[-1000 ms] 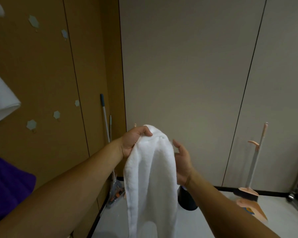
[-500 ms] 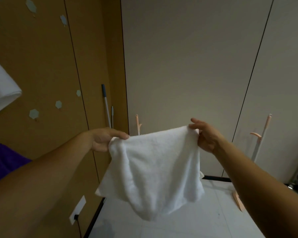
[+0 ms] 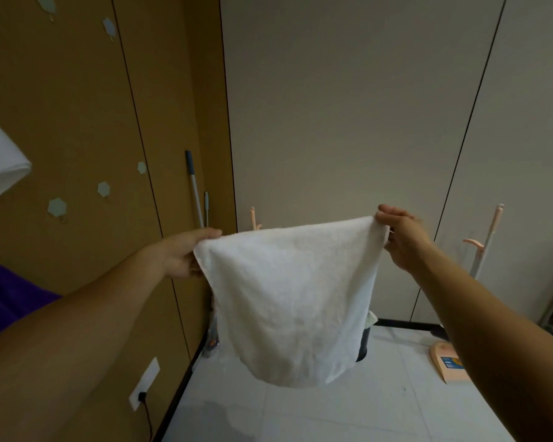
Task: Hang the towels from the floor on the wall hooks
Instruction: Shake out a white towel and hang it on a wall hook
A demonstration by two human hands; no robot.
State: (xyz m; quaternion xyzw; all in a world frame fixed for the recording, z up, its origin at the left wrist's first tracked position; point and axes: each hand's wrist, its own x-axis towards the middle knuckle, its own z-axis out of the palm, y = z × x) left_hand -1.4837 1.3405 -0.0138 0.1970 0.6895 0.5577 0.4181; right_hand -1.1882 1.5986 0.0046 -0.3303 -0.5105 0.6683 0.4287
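Pinching the white towel [image 3: 292, 298] taut, left hand [image 3: 181, 255] and right hand [image 3: 399, 239] should probably carry it left to a free hook [image 3: 57, 207].

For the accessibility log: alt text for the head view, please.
A left hand and a right hand each grip a top corner of a white towel, holding it spread in the air. Hexagonal hooks dot the brown wall on the left.

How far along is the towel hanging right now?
Seemingly done: a white cloth and a purple cloth hang at the left edge, hooks out of view. In hand: the white towel, stretched between left hand and right hand. Left: getting it onto a free hexagonal hook; the visible floor shows no more towels.
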